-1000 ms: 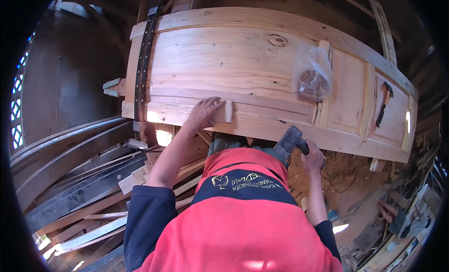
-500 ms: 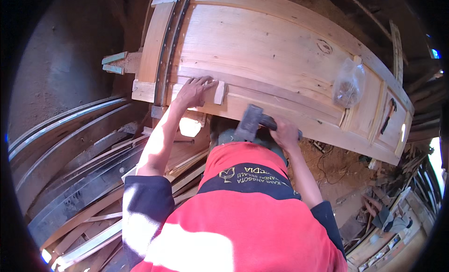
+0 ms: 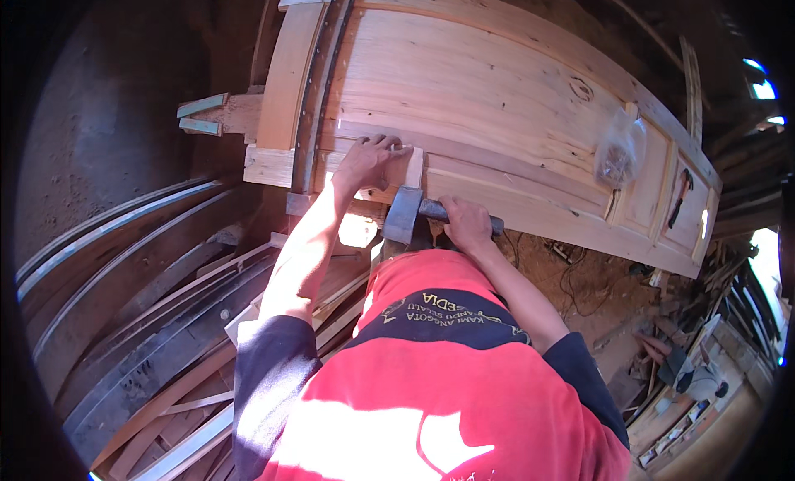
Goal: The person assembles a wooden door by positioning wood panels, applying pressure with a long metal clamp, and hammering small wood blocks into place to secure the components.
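A large pale wooden panelled door [image 3: 472, 84] lies flat before me. At its near edge my left hand [image 3: 373, 164] bends its fingers against a short light wood block [image 3: 415, 168], holding it in place; the thumb side is partly hidden. My right hand [image 3: 469, 224] grips the dark handle of a heavy hammer [image 3: 403, 216]. Its grey block-shaped head is at the near end of the wood block, touching it or very close; I cannot tell which.
A dark metal bar clamp [image 3: 319, 84] crosses the door's left end. On the door's right part lie a clear plastic bag [image 3: 619, 154] and a claw hammer [image 3: 681, 198]. Long boards [image 3: 157, 365] are stacked at left. Another person [image 3: 691, 373] is at lower right.
The heavy hammer has swung up and left from near my lap to the near end of the wood block. My left hand stays at the block; the whole view has shifted slightly.
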Demonstrator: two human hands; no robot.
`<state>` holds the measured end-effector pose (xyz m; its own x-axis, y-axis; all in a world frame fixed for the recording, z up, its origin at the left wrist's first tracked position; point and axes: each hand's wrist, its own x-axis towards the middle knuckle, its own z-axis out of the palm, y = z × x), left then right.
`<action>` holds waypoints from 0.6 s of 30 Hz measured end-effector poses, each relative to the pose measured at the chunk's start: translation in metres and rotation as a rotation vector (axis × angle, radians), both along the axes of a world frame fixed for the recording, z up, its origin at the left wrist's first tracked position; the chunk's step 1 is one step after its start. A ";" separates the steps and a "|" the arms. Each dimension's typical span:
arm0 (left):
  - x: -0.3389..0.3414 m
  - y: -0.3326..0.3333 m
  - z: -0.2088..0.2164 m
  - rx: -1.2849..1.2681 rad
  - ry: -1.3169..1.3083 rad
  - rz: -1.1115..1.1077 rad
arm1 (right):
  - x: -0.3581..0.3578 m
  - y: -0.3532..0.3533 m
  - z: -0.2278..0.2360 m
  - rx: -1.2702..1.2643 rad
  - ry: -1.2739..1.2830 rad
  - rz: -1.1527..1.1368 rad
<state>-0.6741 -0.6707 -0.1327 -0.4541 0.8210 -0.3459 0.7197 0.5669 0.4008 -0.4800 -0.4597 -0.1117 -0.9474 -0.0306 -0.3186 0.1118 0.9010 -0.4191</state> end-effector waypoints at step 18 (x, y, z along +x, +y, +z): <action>-0.002 0.003 0.004 0.020 0.005 0.011 | 0.002 -0.005 0.010 -0.019 0.031 0.099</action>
